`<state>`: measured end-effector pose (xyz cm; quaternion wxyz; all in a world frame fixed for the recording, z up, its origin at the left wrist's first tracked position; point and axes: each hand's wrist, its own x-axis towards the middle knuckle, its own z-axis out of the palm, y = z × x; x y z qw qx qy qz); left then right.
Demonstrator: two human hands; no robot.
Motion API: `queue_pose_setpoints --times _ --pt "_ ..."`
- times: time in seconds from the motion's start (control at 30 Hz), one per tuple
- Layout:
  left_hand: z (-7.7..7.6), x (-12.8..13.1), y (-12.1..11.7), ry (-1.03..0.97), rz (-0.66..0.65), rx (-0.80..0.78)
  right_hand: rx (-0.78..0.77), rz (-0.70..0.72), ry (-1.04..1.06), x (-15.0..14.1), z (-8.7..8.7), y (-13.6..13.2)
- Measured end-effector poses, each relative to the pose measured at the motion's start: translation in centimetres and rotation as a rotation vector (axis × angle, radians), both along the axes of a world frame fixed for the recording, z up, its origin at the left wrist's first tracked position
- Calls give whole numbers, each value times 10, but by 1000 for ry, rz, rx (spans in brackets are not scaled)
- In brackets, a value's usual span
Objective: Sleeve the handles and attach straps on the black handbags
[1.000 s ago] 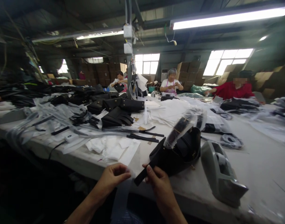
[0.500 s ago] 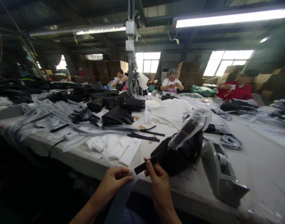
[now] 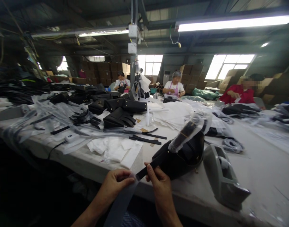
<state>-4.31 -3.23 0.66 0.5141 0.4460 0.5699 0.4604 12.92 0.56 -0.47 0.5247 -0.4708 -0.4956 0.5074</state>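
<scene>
- Black strap (image 3: 142,173): end over table's (image 3: 265,167) near edge, tip meeting translucent plastic strip (image 3: 122,201); overlap, cannot tell.
- Left hand (image 3: 120,180): thumb and fingers pinching plastic strip, which hangs lapward.
- Right hand (image 3: 160,183): thumb and fingers gripping strap.
- Black bag (image 3: 174,165): on table, just beyond right hand; grey tape dispenser (image 3: 214,179) beside it.
- Three co-workers (image 3: 174,87): across table.

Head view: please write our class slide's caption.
Right hand holds a black strap; left hand pinches translucent film at its tip.

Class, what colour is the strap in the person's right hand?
Black: the strap in the right hand, seen best in the head view.
</scene>
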Motion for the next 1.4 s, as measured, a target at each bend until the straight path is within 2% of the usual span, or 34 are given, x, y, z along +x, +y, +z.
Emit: queue_pose_setpoints --times 0.2,0.33,0.43,0.6,0.73,0.83,1.03,1.17,1.27,1.4 --pt "7 21 12 -53 -51 10 -8 51 -26 7 2 2" --pt "11 38 36 -104 -77 61 0 -6 20 22 -5 2" --pt "19 52 59 -98 -102 106 -11 -41 -2 34 -7 3" --pt "41 71 89 -118 -164 213 -10 -47 -74 43 13 10" --pt "51 78 97 -104 -170 255 -38 -112 -116 40 32 18" --pt "54 78 98 -73 -176 283 -25 -140 -127 33 37 24" --pt "53 67 101 73 -157 340 -16 -211 -127 19 38 31" --pt "41 55 93 199 -170 382 -4 -267 -134 17 36 29" --pt "32 52 83 203 -191 368 5 -271 -131 17 33 29" --pt "27 58 79 213 -69 407 -2 -245 -43 18 29 36"
